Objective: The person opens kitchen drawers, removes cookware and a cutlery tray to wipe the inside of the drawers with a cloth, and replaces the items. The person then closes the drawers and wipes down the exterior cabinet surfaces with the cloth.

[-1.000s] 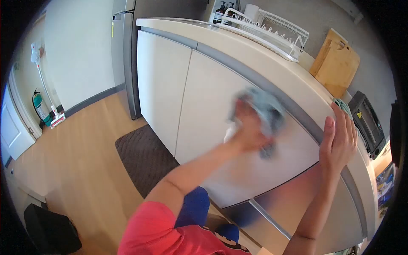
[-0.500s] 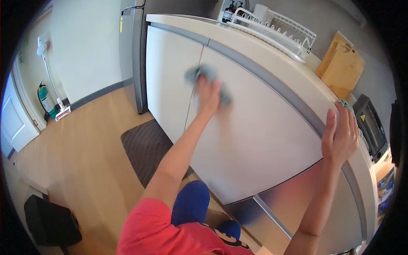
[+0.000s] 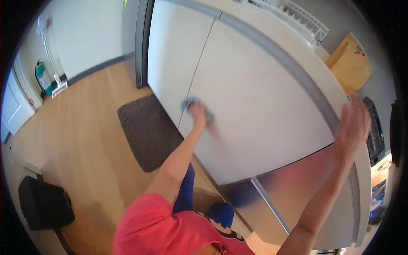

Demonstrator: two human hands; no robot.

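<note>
In the head view, my left hand (image 3: pixel 197 114) presses a grey-blue cleaning cloth (image 3: pixel 210 116) against the white cabinet doors (image 3: pixel 250 97). It is low down, near the seam between the two doors, and part of the cloth is hidden under my fingers. My right hand (image 3: pixel 353 123) rests with its fingers stretched out on the edge of the pale countertop (image 3: pixel 331 80), holding nothing. Some motion blur softens both hands.
A white dish rack (image 3: pixel 297 19) and wooden cutting boards (image 3: pixel 350 63) stand on the counter, with a black appliance (image 3: pixel 375 131) beyond my right hand. A dark mat (image 3: pixel 148 131) lies on the wood floor. The fridge (image 3: pixel 140 42) adjoins the cabinet.
My left hand has slid the cloth down the cabinet front toward the doors' lower part. The view has tilted downward. My right hand stays at the counter edge.
</note>
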